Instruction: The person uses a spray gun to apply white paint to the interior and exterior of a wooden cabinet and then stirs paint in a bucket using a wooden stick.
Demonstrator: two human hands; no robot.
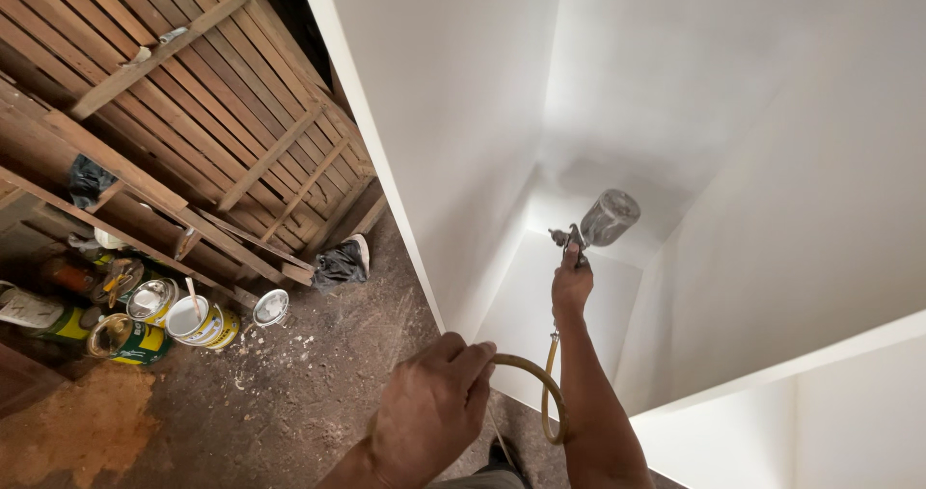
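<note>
**Spray gun held inside white cabinet; hose gathered in other hand**

Head view. The right hand point(571, 285) is extended into the white cabinet point(453, 113), fingers wrapped round the grip of a spray gun point(596, 225). The gun's metal cup sits at the upper right of the tool, tilted, deep in the cabinet's inner corner. A yellowish hose point(546, 393) runs down from the gun along the right forearm and loops back to the left hand point(431, 407), which is closed loosely over it — knuckles up, near the cabinet's front edge.

Left of the cabinet: a slatted wooden frame point(193, 94) leaning over the dirt floor point(289, 402). At its foot stand several open paint cans point(198, 322) and a loose lid point(271, 307) — well apart from both hands.
</note>
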